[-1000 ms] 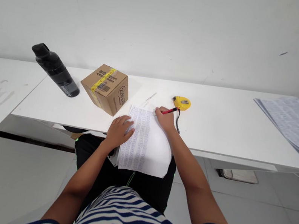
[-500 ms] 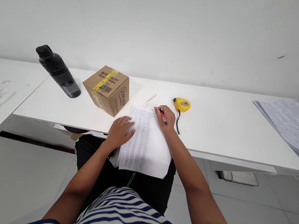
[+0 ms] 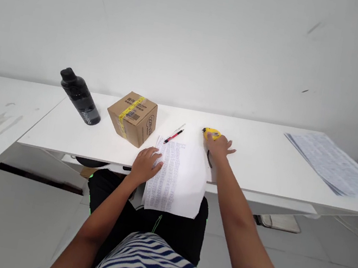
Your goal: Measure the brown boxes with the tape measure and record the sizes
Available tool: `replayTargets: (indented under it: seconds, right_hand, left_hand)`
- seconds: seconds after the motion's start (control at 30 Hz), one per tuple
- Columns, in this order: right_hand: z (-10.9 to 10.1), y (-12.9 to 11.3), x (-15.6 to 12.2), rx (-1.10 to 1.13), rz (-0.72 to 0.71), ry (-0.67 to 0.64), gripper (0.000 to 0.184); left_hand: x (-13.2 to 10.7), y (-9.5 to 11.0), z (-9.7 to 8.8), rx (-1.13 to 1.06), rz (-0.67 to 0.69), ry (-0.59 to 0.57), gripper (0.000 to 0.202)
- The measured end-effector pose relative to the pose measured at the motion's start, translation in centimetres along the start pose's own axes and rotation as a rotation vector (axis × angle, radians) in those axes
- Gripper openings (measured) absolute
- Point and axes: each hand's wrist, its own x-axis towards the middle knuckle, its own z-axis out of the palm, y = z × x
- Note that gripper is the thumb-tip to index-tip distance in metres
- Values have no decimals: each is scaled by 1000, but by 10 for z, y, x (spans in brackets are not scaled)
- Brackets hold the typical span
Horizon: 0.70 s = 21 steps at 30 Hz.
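Note:
My left hand [image 3: 146, 165] lies flat on the left side of a stack of paper [image 3: 186, 190], fingers slightly apart. The top sheet carries columns of handwriting on its left part and is blank on the right. My right hand [image 3: 219, 148] is over a yellow tape measure [image 3: 212, 133] to the right of the paper, touching or nearly touching it; some fingers spread out to the right. A black strap [image 3: 209, 159] trails from the tape measure. A red and black pen [image 3: 174, 136] lies slanted across the paper's top edge, beside a thin pale strip [image 3: 180, 127].
A taped cardboard box [image 3: 133, 117] stands left of the paper, with a dark bottle [image 3: 82, 98] farther left. More written sheets [image 3: 338, 165] lie at the right of the white table [image 3: 260, 161]. A wall [image 3: 194, 40] rises behind; the paper overhangs the front edge.
My right hand has let go of the pen, which now lies at the paper's top, and has moved right to the tape measure. The left hand stays on the paper. The view has shifted slightly.

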Motion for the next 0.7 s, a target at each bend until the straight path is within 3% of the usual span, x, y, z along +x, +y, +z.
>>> replayTargets:
  seconds: [0.1, 0.2, 0.3, 0.37, 0.43, 0.5, 0.57, 0.7]
  right_hand:
    - [-4, -4, 3, 74, -37, -73, 46]
    - [-4, -25, -1, 189, -152, -103, 57]
    - [2, -65, -12, 359, -330, -167, 79]
    - [7, -101, -25, 500, -510, -260, 88]
    - [10, -139, -41, 558, -739, -354, 84]
    - [9, -176, -59, 507, -964, -399, 69]
    - [5, -207, -77, 455, -1127, -466, 60]
    - [3, -250, -109, 353, -1309, -657, 54]
  left_hand:
    - [-4, 1, 0, -55, 4, 25, 33]
    - [-5, 3, -11, -179, -25, 220, 32]
    - [8, 2, -42, -217, -239, 529, 38]
    - [27, -5, -69, -169, -407, 635, 58]
    - [46, -18, -94, -152, -491, 574, 86]
    - [57, -36, -115, -199, -522, 447, 90]
    - [58, -58, -132, -304, -463, 316, 89]
    - [44, -99, -154, -602, -251, 89, 106]
